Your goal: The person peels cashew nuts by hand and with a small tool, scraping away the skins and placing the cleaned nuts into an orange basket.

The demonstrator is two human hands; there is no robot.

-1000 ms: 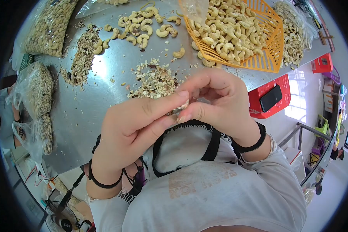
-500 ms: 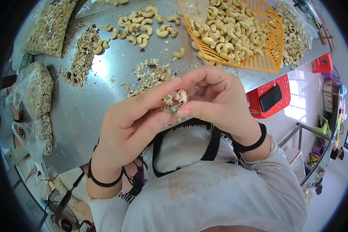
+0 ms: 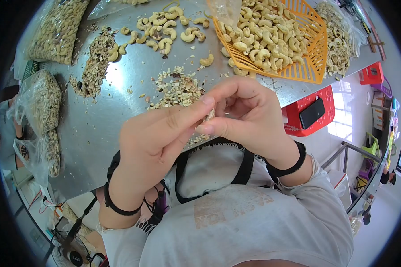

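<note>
A cashew (image 3: 210, 116) is pinched between the fingertips of my two hands, mostly hidden by them. My left hand (image 3: 158, 133) reaches it from the left, its index finger and thumb at the nut. From the right, my right hand (image 3: 247, 111) grips it between thumb and curled fingers. Just behind the hands lies a pile of small cashew chips (image 3: 178, 89) on the metal table (image 3: 133, 115). Farther back is a loose group of whole cashews (image 3: 158, 26), some with brown skin patches.
An orange basket (image 3: 314, 66) of cashews stands at the back right, beside a bag of nut pieces (image 3: 336, 44). Brown scraps (image 3: 96, 62) lie left. Filled plastic bags (image 3: 47, 102) line the left edge. A phone (image 3: 312, 113) rests on a red stool (image 3: 327, 100).
My left hand has rolled over and closed in on the cashew, so less of the nut shows. My right hand has barely moved.
</note>
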